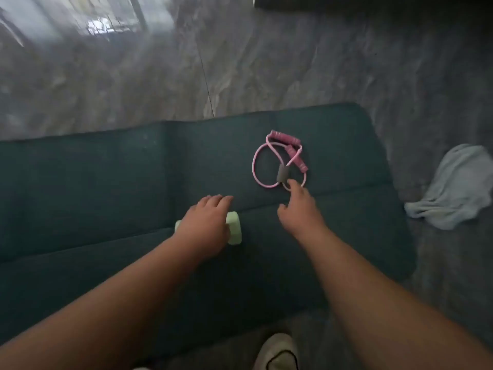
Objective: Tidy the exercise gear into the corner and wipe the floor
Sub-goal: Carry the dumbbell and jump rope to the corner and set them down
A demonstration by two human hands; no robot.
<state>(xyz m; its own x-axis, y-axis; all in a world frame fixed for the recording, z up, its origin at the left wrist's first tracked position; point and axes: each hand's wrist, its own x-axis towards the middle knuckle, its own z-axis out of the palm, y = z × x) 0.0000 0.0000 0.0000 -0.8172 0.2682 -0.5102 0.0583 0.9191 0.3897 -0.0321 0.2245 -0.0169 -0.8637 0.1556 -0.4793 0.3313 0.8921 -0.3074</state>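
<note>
Item 1, exercise mat (106, 182): dark green, lying unfolded across the grey marble-look floor (266, 62), its creases showing as shallow ridges.

Item 2, dumbbell (234, 228): pale green, lying on the mat near its front edge. The left hand (205, 222) is covering the bar from above, fingers draped over it; whether they are curling underneath cannot be told, since the hand is hiding the bar and most of the nearer head.

Item 3, resistance band (278, 162): pink figure-eight tube with pink foam handles and a grey centre sleeve, lying coiled on the mat towards its right end. The right hand (298, 206) is reaching to it with fingers loosely spread, fingertips at the nearest loop, holding nothing.

Item 4, cloth (453, 188): light grey, lying crumpled on the floor just off the mat's right edge.

Item 5, shoe (277, 351): pale, partly cut off at the bottom edge.

Risks, judged: the band's loops are crossing one another, so a one-finger hook is likely to lift it tangled or let a handle swing. The dumbbell could roll or slip if lifted by a shallow top grip. Lifting both at once is splitting attention.

Not determinable: the corner meant for the gear is not in view; a dark object (373, 2) at the top edge is cropped and unidentifiable; the upper left is blurring into glare.
</note>
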